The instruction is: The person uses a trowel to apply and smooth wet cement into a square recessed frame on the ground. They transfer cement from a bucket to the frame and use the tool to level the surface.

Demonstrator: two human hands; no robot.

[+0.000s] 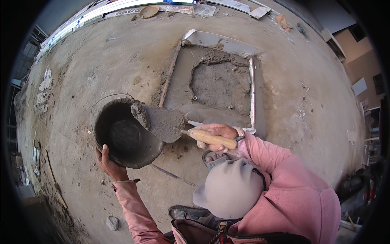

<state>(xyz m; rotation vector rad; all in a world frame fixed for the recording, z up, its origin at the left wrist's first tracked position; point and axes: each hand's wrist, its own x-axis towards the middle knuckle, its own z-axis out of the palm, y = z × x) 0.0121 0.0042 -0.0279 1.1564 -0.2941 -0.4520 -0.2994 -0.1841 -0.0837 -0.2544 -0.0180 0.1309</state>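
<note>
A black bucket (148, 148) with a thin wire handle is tilted, its dark mouth facing up toward me. My left hand (109, 164) is closed on its near left rim, thumb on top. In my right hand (217, 132) is a trowel (217, 139), gripped by its wooden handle. Wet grey mortar coats its broad blade, which reaches over the bucket's right rim. A thick lump of mortar (140, 115) clings to the blade's far end at the bucket's mouth. Beyond the trowel lies a square frame (252, 93) of boards around wet mortar with a rough, sunken middle.
Sandy ground surrounds the work. A rod (172, 175) lies beside the bucket, and a stone (112, 223) sits at the lower left. A thin wooden strip (55, 179) is on the left. A round tan pan (149, 11) rests far off near long boards. A grey cap (233, 189) blocks the lower middle.
</note>
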